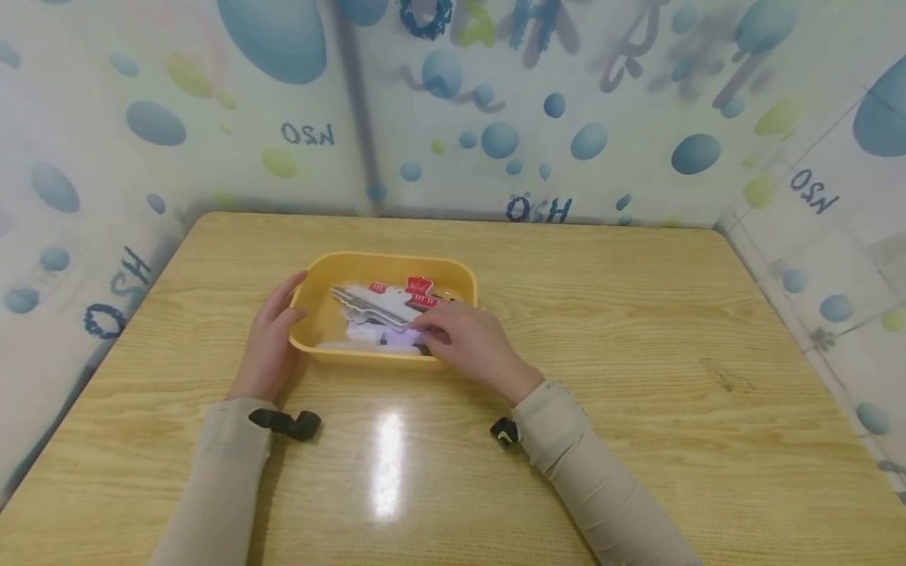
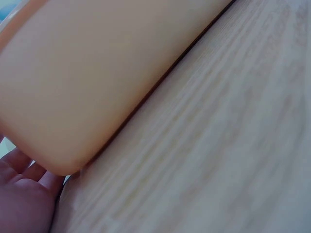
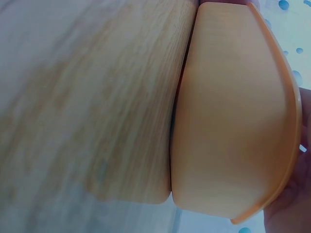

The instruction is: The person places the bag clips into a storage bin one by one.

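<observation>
A yellow plastic bin [image 1: 314,303] stands on the wooden table with a jumble of small things inside. My left hand [image 1: 272,334] holds the bin's left end, its thumb at the rim; the left wrist view shows fingers [image 2: 34,170] against the outer wall. My right hand [image 1: 470,342] reaches over the near right rim. Its thumb and forefinger pinch the right end of a long, flat white piece with silvery edges [image 1: 375,305], whose exact kind I cannot tell. White pieces with red crown-like shapes [image 1: 420,287] lie behind it. Pale purplish-white pieces [image 1: 382,336] lie below.
The wooden table [image 1: 637,330] extends on both sides of the bin and in front of it. A wall with blue and green bubble prints [image 1: 495,141] borders its back edge. Dark wrist straps [image 1: 286,423] sit at both cuffs.
</observation>
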Motion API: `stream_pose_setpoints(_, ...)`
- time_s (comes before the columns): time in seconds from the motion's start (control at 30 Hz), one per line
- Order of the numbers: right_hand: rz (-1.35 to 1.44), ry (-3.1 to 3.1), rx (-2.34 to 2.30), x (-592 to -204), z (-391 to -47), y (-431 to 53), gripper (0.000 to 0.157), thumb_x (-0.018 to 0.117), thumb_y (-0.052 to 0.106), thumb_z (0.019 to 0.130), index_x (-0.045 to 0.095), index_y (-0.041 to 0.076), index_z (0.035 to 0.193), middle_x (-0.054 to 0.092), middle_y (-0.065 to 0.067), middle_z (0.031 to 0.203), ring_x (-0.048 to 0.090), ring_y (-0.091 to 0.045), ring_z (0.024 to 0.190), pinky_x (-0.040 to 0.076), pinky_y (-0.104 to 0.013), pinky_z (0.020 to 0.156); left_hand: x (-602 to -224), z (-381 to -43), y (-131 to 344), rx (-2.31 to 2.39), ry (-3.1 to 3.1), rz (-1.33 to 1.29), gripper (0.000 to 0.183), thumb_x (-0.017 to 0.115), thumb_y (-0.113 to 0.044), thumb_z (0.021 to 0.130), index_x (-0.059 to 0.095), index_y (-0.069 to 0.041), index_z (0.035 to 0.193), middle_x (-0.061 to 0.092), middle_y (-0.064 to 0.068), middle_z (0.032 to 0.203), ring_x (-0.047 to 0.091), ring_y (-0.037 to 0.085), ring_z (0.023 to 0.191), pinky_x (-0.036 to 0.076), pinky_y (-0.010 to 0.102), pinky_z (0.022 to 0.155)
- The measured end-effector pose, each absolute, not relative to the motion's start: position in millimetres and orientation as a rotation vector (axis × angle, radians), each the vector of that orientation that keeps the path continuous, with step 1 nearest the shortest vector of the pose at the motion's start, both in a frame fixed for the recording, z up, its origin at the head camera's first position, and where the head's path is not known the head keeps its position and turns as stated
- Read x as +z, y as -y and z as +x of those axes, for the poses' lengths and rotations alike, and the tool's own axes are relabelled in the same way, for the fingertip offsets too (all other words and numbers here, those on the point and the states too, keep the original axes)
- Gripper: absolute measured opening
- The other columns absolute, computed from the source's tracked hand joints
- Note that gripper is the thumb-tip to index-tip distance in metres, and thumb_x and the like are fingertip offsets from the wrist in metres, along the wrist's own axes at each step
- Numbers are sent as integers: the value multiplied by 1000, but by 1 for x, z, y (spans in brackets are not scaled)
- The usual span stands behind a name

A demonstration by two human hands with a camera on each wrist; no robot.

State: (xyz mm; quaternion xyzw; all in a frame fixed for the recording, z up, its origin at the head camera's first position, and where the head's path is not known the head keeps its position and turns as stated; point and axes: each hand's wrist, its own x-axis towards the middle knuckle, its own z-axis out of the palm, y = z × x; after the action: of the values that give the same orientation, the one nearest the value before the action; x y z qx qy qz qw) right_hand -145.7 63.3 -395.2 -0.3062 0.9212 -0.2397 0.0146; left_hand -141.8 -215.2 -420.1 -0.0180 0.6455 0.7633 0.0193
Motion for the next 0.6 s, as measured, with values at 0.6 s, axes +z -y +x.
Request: stream_pose_setpoints(0.6, -942, -2859, -736, -394, -146, -63, 23, 59, 30, 85, 64, 25, 107, 59, 13, 103, 49, -4, 91, 41, -25, 77, -421, -143, 216, 2375, -2005, -55, 51, 34, 0, 91, 33, -19, 139, 19, 3, 145, 23, 23, 129, 23, 38, 103)
